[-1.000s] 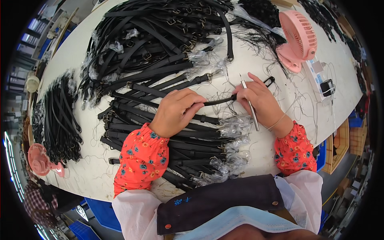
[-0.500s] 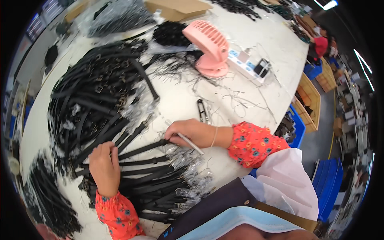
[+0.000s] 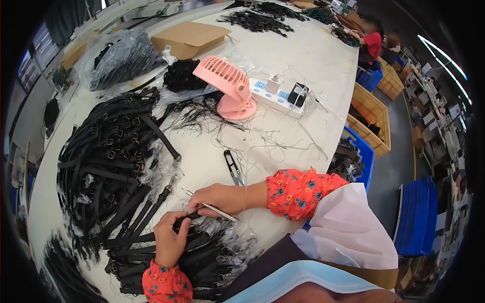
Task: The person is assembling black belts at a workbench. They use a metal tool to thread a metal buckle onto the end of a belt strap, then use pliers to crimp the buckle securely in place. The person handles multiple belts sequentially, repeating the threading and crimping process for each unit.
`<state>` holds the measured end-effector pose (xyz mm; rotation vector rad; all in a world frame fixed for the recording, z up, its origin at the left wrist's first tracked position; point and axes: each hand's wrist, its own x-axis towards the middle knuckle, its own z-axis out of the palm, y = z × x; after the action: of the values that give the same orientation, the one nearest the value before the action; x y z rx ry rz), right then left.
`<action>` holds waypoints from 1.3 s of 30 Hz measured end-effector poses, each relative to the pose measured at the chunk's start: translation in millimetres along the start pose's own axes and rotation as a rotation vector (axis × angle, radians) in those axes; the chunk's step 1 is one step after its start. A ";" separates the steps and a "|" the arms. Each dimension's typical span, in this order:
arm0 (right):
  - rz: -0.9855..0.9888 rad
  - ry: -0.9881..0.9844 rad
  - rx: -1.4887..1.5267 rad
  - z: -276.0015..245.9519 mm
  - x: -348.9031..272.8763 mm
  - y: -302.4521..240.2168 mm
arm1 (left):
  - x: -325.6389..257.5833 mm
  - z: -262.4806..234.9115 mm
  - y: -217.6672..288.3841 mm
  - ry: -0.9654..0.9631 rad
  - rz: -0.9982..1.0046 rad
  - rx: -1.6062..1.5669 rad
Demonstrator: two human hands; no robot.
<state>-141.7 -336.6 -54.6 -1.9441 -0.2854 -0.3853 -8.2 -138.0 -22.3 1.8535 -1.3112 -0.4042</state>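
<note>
Left hand (image 3: 169, 242) now closed round a black strap (image 3: 146, 236), drawn back from the pile. Right hand (image 3: 217, 198) still gripping metal tweezers (image 3: 212, 206) at the strap end. Trimming stage, likely.

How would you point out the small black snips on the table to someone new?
Start at the pink desk fan on the white table, then come straight toward the person. The black snips lie alone on bare tabletop just beyond the right hand. Unlike the long black straps to the left, they are short and V-shaped.
</note>
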 end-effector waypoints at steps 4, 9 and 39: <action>0.115 -0.029 0.022 -6.0 2.8 -8.3 | -2.9 -16.7 -14.4 0.015 -0.109 0.127; 0.106 0.006 0.005 -2.3 2.5 -0.6 | -4.3 -27.9 -18.1 0.145 -0.039 0.582; -0.010 0.198 -0.372 -9.5 4.5 6.0 | 11.3 5.1 -11.1 -0.053 0.054 0.005</action>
<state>-136.6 -347.6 -54.4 -2.2458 -0.0989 -0.6707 0.0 -148.8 -31.8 1.8183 -1.3954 -0.4247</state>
